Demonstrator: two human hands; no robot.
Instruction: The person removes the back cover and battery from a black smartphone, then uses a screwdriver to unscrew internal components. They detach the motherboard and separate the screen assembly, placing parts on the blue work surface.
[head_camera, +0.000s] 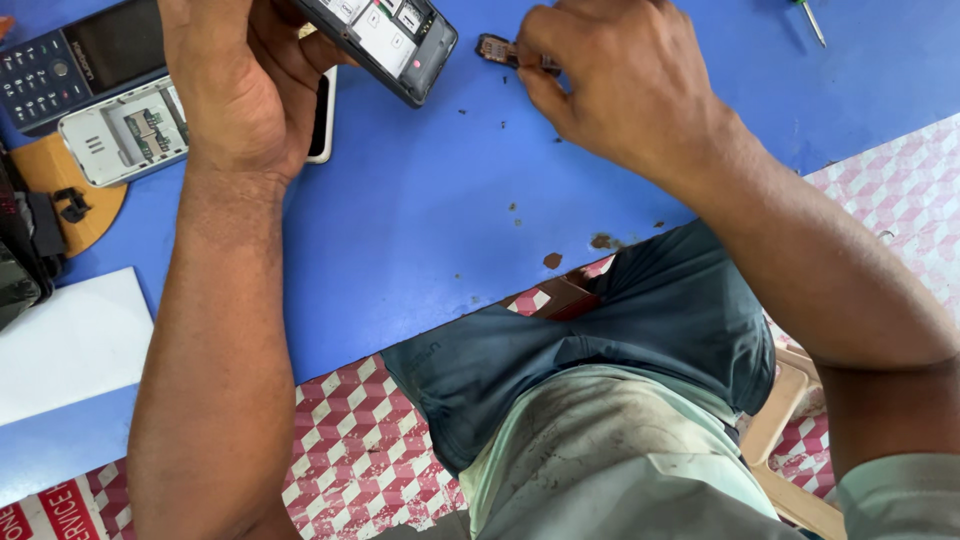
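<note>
His left hand (250, 90) grips an opened phone (385, 40) at twelve o'clock; his right hand (620, 85) pinches a small part (495, 48) on the blue table (420, 230), at one o'clock.

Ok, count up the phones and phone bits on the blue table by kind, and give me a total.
Opened dark phone with its back off, held in the left hand: 1
Dark keypad phone lying face up: 1
Pale grey opened phone body: 1
White-edged flat phone under the left hand: 1
Small dark part pinched by the right hand: 1
Screwdriver: 1
Total: 6
</note>
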